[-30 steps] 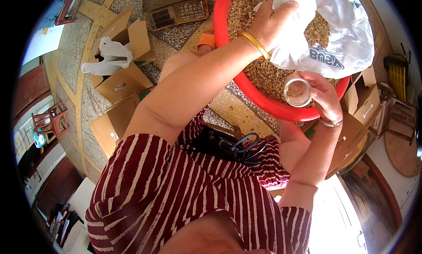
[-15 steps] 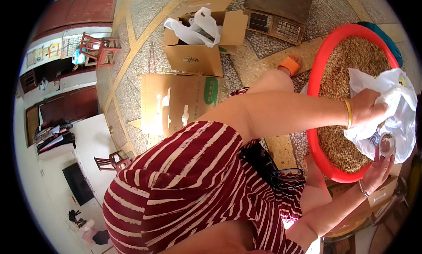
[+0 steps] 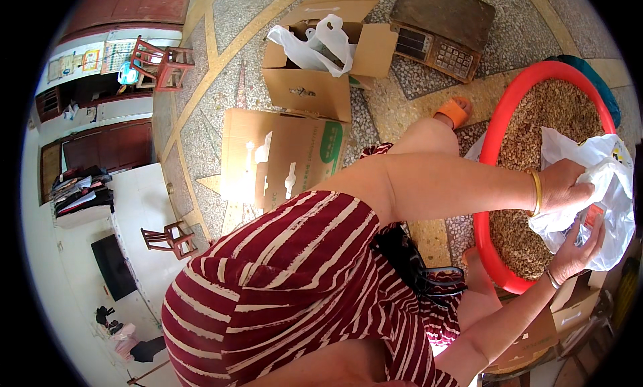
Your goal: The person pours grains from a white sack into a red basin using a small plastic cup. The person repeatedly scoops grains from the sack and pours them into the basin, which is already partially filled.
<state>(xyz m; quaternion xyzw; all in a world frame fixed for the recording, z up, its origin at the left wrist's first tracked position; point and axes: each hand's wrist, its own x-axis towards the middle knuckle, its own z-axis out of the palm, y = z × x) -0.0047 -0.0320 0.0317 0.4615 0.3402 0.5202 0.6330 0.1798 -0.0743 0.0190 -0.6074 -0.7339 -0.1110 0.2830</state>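
My left hand (image 3: 562, 186), with a gold bangle at its wrist, is closed on the gathered edge of a white plastic bag (image 3: 616, 223). The bag hangs over the right side of a large red-rimmed tub (image 3: 487, 179). Small brown grain-like pieces (image 3: 519, 243) fill the tub. My right hand (image 3: 577, 254), wearing a silver bracelet, is at the bag's mouth just below the left. Its fingers are curled round a small clear cup (image 3: 593, 217) with something reddish showing in it. Part of the cup is hidden by the fingers and the bag.
A bench scale (image 3: 442, 25) stands beyond an open cardboard box (image 3: 311, 95) with a white bag inside. Another carton (image 3: 268, 159) lies nearer. A foot in an orange slipper (image 3: 453, 112) is beside the tub. Wooden chairs (image 3: 171, 239) stand by the wall.
My right hand has turned the clear cup, whose round opening showed before, and brought it closer to my left hand against the bag. The left hand keeps its grip. The whole view has shifted slightly.
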